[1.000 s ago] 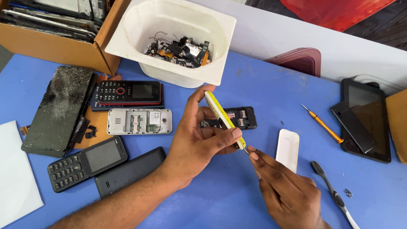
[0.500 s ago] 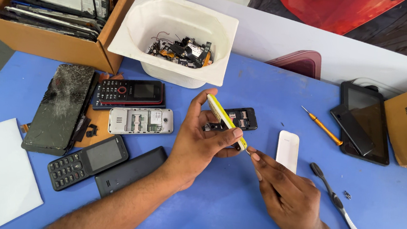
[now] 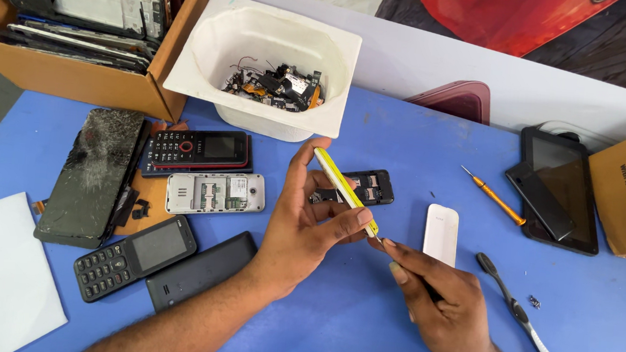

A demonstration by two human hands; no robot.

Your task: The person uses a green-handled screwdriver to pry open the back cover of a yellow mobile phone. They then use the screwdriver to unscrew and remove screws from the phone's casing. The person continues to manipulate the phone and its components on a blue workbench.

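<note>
Left hand (image 3: 308,232) clamped on thin yellow-edged phone shell (image 3: 346,190), held edge-up above the blue table (image 3: 359,338). Right hand (image 3: 442,300) at 4 o'clock, pinching a small tool (image 3: 373,236) against its lower corner. Probably light, stiff, brittle; best gripped along long edges.

A phone repair workbench: dismantled phones (image 3: 206,191), parts tub (image 3: 186,74), screwdriver (image 3: 494,196).

Parts in tub (image 3: 186,74), behind phones (image 3: 210,192) on table (image 3: 359,338)
</note>
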